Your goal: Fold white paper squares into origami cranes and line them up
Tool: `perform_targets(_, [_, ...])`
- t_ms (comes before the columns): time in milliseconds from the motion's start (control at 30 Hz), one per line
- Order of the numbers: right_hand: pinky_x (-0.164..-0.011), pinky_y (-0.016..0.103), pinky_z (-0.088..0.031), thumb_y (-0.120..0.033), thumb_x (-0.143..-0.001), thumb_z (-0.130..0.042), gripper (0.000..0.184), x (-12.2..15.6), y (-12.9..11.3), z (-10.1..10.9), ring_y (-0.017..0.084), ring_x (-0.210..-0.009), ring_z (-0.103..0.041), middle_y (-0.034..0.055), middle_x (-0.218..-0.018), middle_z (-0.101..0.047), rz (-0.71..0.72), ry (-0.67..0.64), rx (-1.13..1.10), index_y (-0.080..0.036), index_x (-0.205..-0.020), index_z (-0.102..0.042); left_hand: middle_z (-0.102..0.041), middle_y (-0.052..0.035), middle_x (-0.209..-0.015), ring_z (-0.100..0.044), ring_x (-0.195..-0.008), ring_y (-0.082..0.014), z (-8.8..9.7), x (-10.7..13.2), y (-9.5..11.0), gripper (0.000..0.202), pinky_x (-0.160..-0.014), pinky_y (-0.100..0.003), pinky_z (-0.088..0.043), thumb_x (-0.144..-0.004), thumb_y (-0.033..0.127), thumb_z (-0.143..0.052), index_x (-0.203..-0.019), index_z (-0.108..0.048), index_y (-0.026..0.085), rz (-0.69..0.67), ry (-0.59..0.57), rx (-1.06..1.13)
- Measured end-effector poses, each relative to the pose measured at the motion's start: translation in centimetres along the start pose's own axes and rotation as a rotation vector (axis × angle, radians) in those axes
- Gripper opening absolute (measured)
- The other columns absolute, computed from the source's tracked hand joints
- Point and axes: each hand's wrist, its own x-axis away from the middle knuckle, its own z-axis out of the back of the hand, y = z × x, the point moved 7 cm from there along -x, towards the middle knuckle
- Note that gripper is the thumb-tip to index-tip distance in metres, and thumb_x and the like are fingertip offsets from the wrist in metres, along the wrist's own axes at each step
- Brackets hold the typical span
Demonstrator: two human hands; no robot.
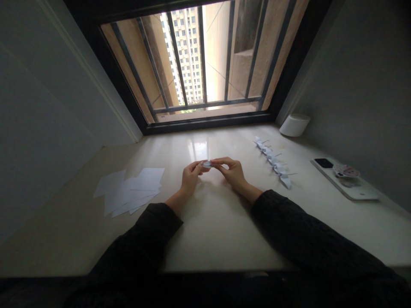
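Note:
Between my two hands, just above the pale sill, is a small piece of folded white paper [207,164]. My left hand [192,174] pinches its left side with thumb and fingers. From the other side, my right hand [231,172] grips it, the index finger arched over. Fingers cover much of the paper, so its exact shape is hard to make out. Right of my right hand, several folded paper cranes [272,160] stand in a slanting row. Off to the left lies a loose, overlapping pile of white paper sheets [131,190].
A phone [346,182] with a cartoon grip on its back lies at the right, by the wall. Behind it, a white cylindrical object [294,125] stands in the corner. The barred window [205,124] closes off the far side of the sill [221,239].

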Motion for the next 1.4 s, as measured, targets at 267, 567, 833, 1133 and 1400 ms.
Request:
perform_targets(267, [-0.08, 0.038, -0.052, -0.037, -0.074, -0.069, 0.018, -0.1, 1.1, 0.2, 0.021, -0.081, -0.067, 0.0044, -0.086, -0.073, -0.086, 0.042, -0.091, -0.024, -0.084, -0.074, -0.073, -0.0082, -0.087, -0.068, -0.083, -0.0213, -0.7, 0.5, 0.3, 0.044, -0.073, -0.031, -0.048, -0.071, 0.043, -0.069, -0.107, -0.065, 0.019, -0.046, -0.038, 0.008])
perform_targets(567, [-0.085, 0.038, -0.05, -0.028, -0.081, -0.064, 0.016, 0.4, -2.4, 0.1, 0.02, -0.091, -0.062, 0.004, -0.096, -0.069, 0.208, -0.02, 0.167, -0.028, -0.095, -0.07, -0.071, -0.0079, -0.096, -0.066, -0.092, -0.0197, -0.8, 0.7, 1.1, 0.038, -0.088, -0.035, -0.048, -0.07, 0.035, -0.07, -0.104, -0.065, 0.018, -0.122, -0.051, 0.087])
perform_targets(833, [-0.081, 0.038, -0.05, -0.029, -0.081, -0.063, 0.014, 0.5, -2.8, 0.0, 0.019, -0.088, -0.061, 0.0021, -0.091, -0.069, 0.298, -0.038, 0.243, -0.032, -0.093, -0.07, -0.072, -0.0081, -0.094, -0.067, -0.09, -0.0215, -0.9, 0.8, 1.1, 0.036, -0.087, -0.037, -0.049, -0.073, 0.035, -0.068, -0.104, -0.064, 0.017, -0.119, -0.07, 0.059])
perform_targets(1133, [-0.081, 0.039, -0.047, -0.024, -0.086, -0.055, 0.011, 0.4, -2.5, -0.6, 0.022, -0.089, -0.055, 0.0058, -0.089, -0.062, 0.325, -0.085, 0.321, -0.024, -0.088, -0.066, -0.072, -0.0077, -0.091, -0.068, -0.088, -0.0208, -1.2, 0.6, 0.9, 0.033, -0.086, -0.037, -0.052, -0.072, 0.033, -0.069, -0.099, -0.063, 0.015, -0.156, -0.088, 0.069])
perform_targets(1400, [-0.081, 0.04, -0.046, -0.021, -0.089, -0.048, 0.015, 0.4, -2.4, -0.9, 0.023, -0.09, -0.052, 0.0074, -0.091, -0.058, 0.308, -0.103, 0.345, -0.023, -0.088, -0.063, -0.073, -0.0084, -0.091, -0.069, -0.087, -0.0208, -1.4, 0.8, 0.9, 0.032, -0.086, -0.037, -0.052, -0.073, 0.034, -0.069, -0.099, -0.064, 0.015, -0.146, -0.094, 0.044])
